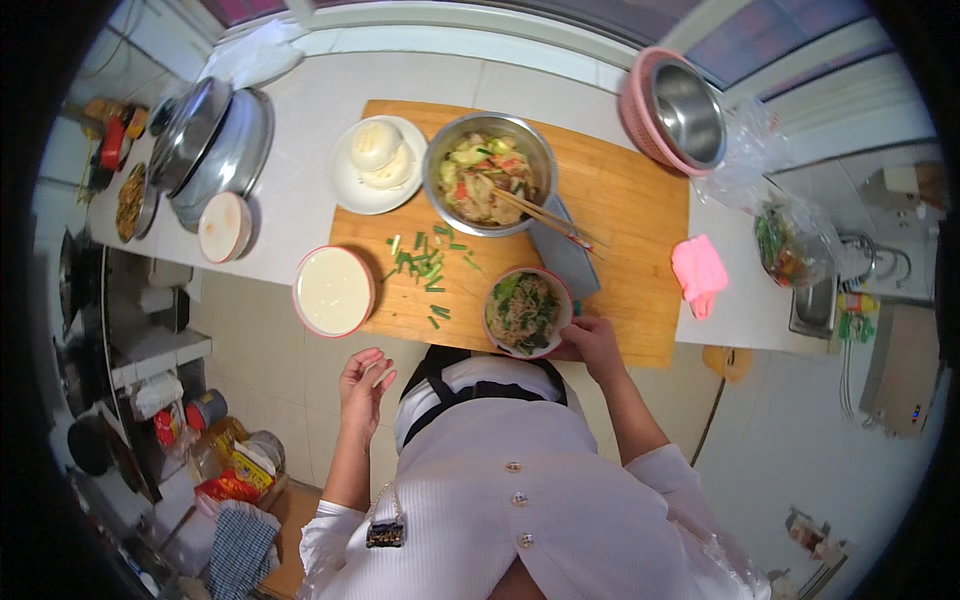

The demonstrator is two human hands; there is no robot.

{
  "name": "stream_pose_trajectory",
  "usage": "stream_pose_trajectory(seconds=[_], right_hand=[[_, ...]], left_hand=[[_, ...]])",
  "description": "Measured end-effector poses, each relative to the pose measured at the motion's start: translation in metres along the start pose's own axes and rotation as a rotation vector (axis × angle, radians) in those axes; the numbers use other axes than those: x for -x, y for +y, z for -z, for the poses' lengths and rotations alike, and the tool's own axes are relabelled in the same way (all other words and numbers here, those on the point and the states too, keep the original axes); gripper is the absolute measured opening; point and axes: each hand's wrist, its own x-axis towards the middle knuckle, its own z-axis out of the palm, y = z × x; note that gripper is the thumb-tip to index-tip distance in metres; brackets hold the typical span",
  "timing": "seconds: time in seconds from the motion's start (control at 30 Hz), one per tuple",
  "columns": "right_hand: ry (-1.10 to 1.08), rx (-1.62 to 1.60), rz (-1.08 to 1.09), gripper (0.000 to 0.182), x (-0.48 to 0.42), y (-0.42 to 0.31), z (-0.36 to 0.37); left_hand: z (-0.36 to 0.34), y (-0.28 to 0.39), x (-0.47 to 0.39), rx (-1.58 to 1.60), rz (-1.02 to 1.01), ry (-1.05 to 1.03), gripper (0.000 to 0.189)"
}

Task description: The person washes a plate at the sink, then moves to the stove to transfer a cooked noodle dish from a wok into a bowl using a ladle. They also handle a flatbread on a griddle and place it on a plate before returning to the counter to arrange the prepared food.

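My right hand (594, 346) grips the side of a red-rimmed bowl (523, 312) of leafy greens and brownish shreds, at the front edge of a wooden cutting board (637, 225). In the air before my waist, my left hand (365, 386) holds nothing, its fingers loosely bent and apart. Nearest to it, a red-rimmed bowl of pale creamy liquid (333, 291) stands at the board's left front corner. Cut green scallion pieces (421, 261) lie scattered between the bowls. Behind the right-hand bowl is a flat grey blade (566, 255), apparently a cleaver, its handle mostly hidden.
Wooden chopsticks (540, 213) rest in a steel bowl of cooked vegetables (489, 178). Beside it, a white plate (346, 187) carries round white buns (379, 150). A pink cloth (699, 271) and a pink basket (634, 112) lie right; steel basins (232, 157) and a small bowl (225, 226) stand left.
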Motion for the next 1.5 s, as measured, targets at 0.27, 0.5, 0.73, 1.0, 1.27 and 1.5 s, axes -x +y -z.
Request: stream_pose_trajectory(seconds=[0.27,0.5,0.73,1.0,1.27,1.5], right_hand=[[0.092,-0.106,-0.009,0.016,0.029,-0.003,0.055],[0.337,-0.177,0.068,0.012,0.005,-0.018,0.131],[0.452,-0.391,0.178,0.017,-0.074,-0.047,0.136],[0.244,-0.598,0.085,0.027,-0.089,-0.047,0.135],[-0.234,0.173,-0.024,0.013,-0.030,-0.008,-0.036],[-0.532,0.307,0.201,0.031,-0.058,-0.036,-0.195]], left_hand=[[0.011,0.006,-0.010,-0.030,-0.023,-0.013,0.023],[0.026,0.012,-0.014,0.157,-0.094,0.071,0.025],[0.039,0.023,-0.015,0.236,-0.135,0.094,0.038],[0.044,0.026,-0.018,0.299,-0.179,0.056,0.048],[0.037,0.058,-0.032,0.296,-0.185,-0.100,0.055],[0.057,0.067,-0.053,0.139,-0.108,-0.213,0.059]])
